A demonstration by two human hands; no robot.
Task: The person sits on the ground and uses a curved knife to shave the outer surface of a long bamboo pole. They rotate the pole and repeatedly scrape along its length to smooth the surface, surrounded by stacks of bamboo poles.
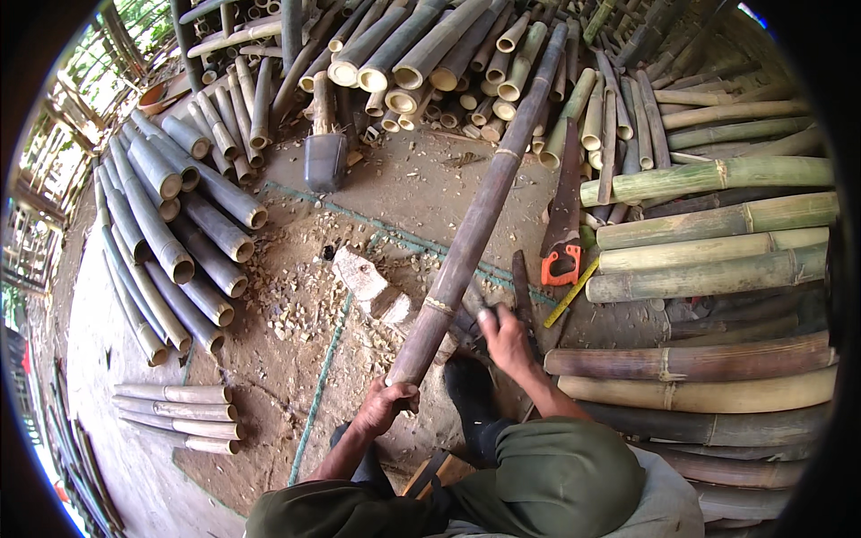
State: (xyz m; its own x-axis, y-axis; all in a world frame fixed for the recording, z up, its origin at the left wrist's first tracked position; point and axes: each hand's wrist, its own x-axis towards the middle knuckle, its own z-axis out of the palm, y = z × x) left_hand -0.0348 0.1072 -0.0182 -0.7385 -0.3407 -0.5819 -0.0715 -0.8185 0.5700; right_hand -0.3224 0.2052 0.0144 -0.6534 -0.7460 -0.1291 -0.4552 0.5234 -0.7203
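Observation:
A long dark brown bamboo pole (pixel 475 229) slants from near my knees up to the far stack. My left hand (pixel 384 405) is closed around its near end, thumb on top. To the right of the pole, my right hand (pixel 509 341) is closed on a tool with a flat greyish blade (pixel 472 298); its exact kind is blurred and partly hidden by the pole. Beneath and left of the pole lies a pale, notched wood block (pixel 363 280) among chips. A narrow dark strip (pixel 522 291) stands just beyond my right hand.
A handsaw with an orange handle (pixel 561 263) and a yellow measuring strip (pixel 572 291) lie to the right. Cut bamboo is heaped at left (pixel 161 224), far side (pixel 439 54) and right (pixel 708 394). A dark plastic container (pixel 325 161) stands beyond the chips; short pieces (pixel 175 417) lie near left.

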